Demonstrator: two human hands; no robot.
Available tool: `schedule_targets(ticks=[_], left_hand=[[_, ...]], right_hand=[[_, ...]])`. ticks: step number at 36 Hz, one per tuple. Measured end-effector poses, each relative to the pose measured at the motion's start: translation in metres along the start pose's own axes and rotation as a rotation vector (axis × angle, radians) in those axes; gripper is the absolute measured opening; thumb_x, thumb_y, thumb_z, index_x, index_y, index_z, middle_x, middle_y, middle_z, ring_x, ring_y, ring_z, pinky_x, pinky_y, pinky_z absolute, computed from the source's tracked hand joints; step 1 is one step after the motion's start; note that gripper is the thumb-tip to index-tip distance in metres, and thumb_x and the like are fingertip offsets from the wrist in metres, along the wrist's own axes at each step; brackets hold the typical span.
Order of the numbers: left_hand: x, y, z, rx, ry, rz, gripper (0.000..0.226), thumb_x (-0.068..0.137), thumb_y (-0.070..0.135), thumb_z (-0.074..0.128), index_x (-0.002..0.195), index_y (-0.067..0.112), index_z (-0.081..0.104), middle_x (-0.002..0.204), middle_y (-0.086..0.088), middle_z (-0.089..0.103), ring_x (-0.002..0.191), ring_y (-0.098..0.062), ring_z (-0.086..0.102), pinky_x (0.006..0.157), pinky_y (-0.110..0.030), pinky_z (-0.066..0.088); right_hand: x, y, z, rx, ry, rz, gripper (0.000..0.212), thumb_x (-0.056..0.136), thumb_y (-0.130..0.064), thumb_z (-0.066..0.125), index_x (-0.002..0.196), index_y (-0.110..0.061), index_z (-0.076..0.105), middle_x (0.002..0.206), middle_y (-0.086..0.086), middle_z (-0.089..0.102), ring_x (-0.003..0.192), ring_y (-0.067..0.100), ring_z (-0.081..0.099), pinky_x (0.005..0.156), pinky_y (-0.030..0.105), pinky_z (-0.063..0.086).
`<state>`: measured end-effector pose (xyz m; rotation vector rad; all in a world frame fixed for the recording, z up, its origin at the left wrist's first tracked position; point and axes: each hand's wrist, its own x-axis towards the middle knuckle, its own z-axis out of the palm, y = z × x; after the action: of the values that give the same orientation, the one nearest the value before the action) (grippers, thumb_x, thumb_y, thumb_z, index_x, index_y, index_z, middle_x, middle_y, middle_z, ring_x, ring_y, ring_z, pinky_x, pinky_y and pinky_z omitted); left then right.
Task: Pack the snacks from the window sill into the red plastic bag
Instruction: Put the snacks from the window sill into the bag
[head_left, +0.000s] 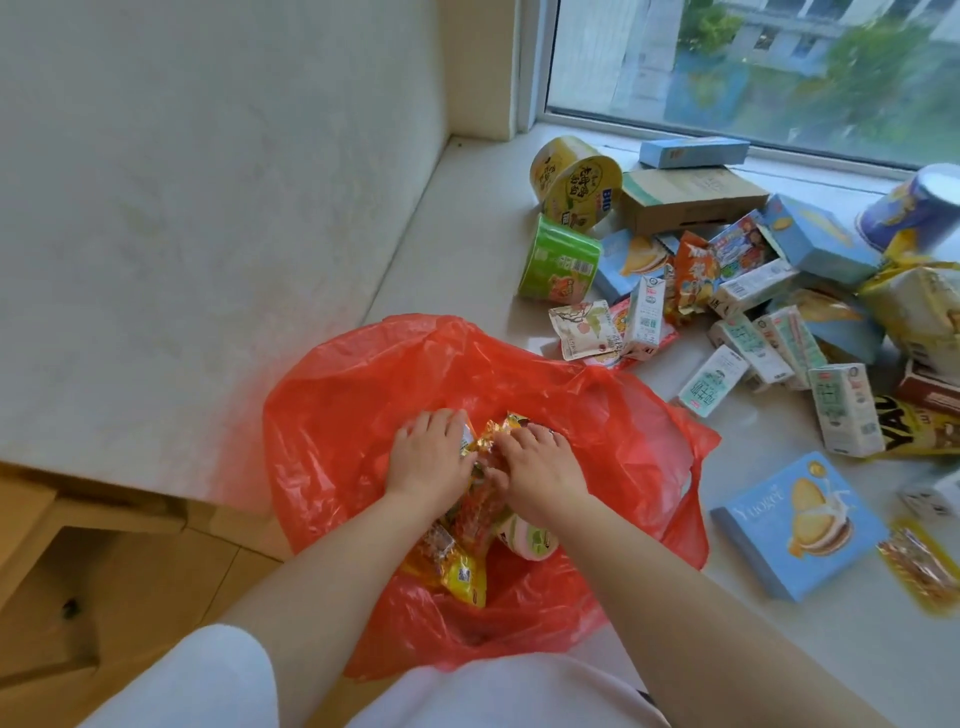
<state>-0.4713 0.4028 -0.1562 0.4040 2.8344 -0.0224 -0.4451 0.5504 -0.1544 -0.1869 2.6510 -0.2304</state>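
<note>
The red plastic bag (363, 395) lies open on the window sill (457, 249) in front of me. Both my hands are inside its mouth. My left hand (428, 452) and my right hand (540, 465) press down on a crinkly gold and orange snack packet (493, 434), fingers curled over it. Under them lie a yellow packet (462, 574) and a pink cup (527, 540). A heap of snacks stays on the sill to the right: a green noodle cup (558, 260), yellow noodle cups (576, 182), several small milk cartons (844, 408) and a blue biscuit box (797, 525).
A white wall (208, 208) borders the sill on the left, and the window (753, 67) stands behind the heap. A cardboard box (691, 200) and a blue tube (914, 213) sit near the glass. Wooden furniture (78, 561) lies lower left.
</note>
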Motion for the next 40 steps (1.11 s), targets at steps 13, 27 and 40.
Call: schedule_targets(ticks=[13, 27, 40], left_hand=[[0.02, 0.004, -0.023, 0.093, 0.155, -0.062, 0.051, 0.091, 0.046, 0.048, 0.14, 0.044, 0.036, 0.157, -0.009, -0.021, 0.142, -0.038, -0.021, 0.107, -0.055, -0.023], [0.023, -0.046, -0.032, -0.355, 0.176, -0.422, 0.041, 0.085, 0.037, 0.065, 0.114, 0.009, 0.055, 0.126, -0.011, 0.045, 0.112, -0.033, 0.053, 0.106, -0.046, 0.033], [0.045, -0.042, -0.036, -0.769, 0.119, -0.523, 0.048, 0.081, 0.013, 0.066, 0.125, 0.002, 0.052, 0.127, -0.018, 0.055, 0.118, -0.032, 0.052, 0.097, -0.035, 0.039]], right_hand=[[-0.038, 0.077, -0.02, -0.163, 0.229, 0.508, 0.079, 0.09, -0.024, 0.045, 0.15, -0.03, -0.006, 0.157, 0.016, -0.009, 0.143, 0.04, 0.0, 0.11, 0.062, 0.0], [-0.052, 0.079, -0.001, 0.39, -0.151, 0.748, 0.028, 0.085, -0.009, 0.05, 0.11, -0.009, 0.062, 0.114, 0.009, 0.064, 0.103, 0.027, 0.062, 0.08, 0.031, 0.049], [-0.102, 0.179, -0.044, 0.376, 0.159, 1.168, 0.039, 0.092, -0.006, 0.038, 0.127, -0.003, 0.055, 0.134, 0.018, 0.051, 0.125, 0.036, 0.047, 0.1, 0.042, 0.04]])
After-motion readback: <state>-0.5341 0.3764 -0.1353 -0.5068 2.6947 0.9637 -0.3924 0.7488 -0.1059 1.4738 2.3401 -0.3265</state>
